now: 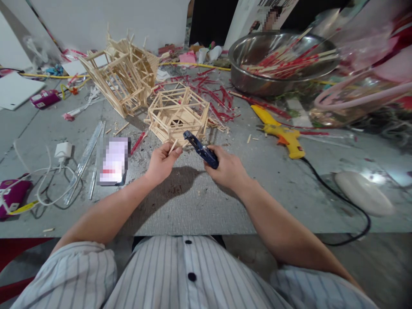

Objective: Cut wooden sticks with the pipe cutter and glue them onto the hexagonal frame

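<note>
My left hand (pixel 163 162) pinches a thin wooden stick (pixel 174 146) between thumb and fingers. In my right hand (pixel 227 167) is a dark blue hand tool (pixel 206 153) that looks like cutting pliers, its head pointing up and left near the stick. Just beyond both hands sits a low many-sided frame of wooden sticks (pixel 178 112) on the grey table. Behind it to the left stands a taller stick structure (pixel 124 75), tilted. Whether the tool's jaws touch the stick I cannot tell.
A yellow glue gun (pixel 281 133) with a black cord lies on the right, near a white oval object (pixel 363 193). A steel basin (pixel 257 83) holds red-and-wood sticks. At left are a phone (pixel 114 161), a white charger (pixel 63 151) and clear glue sticks (pixel 85 161). Red wrappers (pixel 222 101) litter the back.
</note>
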The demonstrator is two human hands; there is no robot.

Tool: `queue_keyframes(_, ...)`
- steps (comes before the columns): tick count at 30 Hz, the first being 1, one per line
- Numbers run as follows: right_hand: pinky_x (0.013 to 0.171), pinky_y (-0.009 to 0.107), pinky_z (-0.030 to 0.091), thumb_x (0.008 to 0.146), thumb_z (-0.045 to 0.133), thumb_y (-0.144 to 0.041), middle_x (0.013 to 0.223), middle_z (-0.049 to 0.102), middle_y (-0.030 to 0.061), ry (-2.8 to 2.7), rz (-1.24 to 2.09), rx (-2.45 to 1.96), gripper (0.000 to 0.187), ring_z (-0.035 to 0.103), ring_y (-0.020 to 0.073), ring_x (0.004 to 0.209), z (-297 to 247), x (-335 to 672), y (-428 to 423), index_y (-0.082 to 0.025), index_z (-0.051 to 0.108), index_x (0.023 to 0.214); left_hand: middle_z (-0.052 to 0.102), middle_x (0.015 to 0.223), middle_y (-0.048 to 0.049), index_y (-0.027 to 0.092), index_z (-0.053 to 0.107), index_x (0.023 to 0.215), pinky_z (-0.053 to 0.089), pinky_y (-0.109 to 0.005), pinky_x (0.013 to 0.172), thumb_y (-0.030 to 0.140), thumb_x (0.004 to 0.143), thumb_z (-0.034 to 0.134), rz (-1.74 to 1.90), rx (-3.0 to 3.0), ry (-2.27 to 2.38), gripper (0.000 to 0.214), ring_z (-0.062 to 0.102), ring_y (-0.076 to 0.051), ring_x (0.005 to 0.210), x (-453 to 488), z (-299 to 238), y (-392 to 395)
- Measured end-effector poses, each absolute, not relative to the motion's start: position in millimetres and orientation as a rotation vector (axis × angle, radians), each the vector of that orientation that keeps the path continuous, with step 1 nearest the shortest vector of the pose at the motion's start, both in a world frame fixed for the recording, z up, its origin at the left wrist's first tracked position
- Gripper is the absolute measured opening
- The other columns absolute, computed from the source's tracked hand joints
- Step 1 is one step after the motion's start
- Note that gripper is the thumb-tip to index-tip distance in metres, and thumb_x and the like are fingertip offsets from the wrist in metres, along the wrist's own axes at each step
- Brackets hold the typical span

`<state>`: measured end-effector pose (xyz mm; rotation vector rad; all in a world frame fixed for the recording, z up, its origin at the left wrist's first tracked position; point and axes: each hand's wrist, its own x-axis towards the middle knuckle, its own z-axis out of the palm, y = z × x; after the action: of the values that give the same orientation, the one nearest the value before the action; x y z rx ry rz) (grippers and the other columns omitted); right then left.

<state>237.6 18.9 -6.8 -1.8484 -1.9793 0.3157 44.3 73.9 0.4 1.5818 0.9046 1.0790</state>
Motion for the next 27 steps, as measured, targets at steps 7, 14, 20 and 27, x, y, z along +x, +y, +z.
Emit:
queue_keyframes(7,0.075,0.043,0.050,0.072,0.050,-0.026,0.105,0.068,0.0160,-2.012,0.238,-1.850,0.050,0.065,0.0324,0.093,-8.2,241.1,19.5,-0.012,0.053,0.121,0.035,0.051,0.0058,0.017,0.057,0.065,0.024,-0.025,0.050,0.058,0.075,0.061,1.017,1.539,0.820,0.043,0.032,-0.008,0.052,41.1,0.2,79.6)
queue_keyframes(14,0.073,0.042,0.050,0.072,0.051,-0.026,0.101,0.069,0.0161,-2.014,0.232,-1.850,0.047,0.066,0.0326,0.091,-6.4,241.3,18.1,-0.012,0.054,0.116,0.033,0.047,0.0066,0.017,0.057,0.063,0.020,-0.025,0.048,0.060,0.073,0.062,0.952,1.521,0.829,0.044,0.027,-0.007,0.048,38.9,3.7,81.2)
queue_keyframes(20,0.072,0.041,0.049,0.071,0.050,-0.026,0.097,0.070,0.0169,-2.006,0.249,-1.887,0.042,0.066,0.0333,0.089,-1.5,239.1,16.4,-0.011,0.057,0.110,0.033,0.048,0.0064,0.017,0.056,0.063,0.020,-0.025,0.049,0.058,0.076,0.060,0.941,1.559,0.827,0.042,0.029,-0.008,0.049,38.6,5.6,80.3)
queue_keyframes(27,0.067,0.039,0.048,0.072,0.050,-0.027,0.093,0.070,0.0154,-1.990,0.219,-1.920,0.039,0.067,0.0320,0.084,-5.4,238.0,18.2,-0.013,0.059,0.107,0.034,0.051,0.0061,0.017,0.054,0.066,0.023,-0.025,0.050,0.060,0.076,0.059,0.996,1.576,0.795,0.044,0.031,-0.008,0.052,41.3,3.2,78.5)
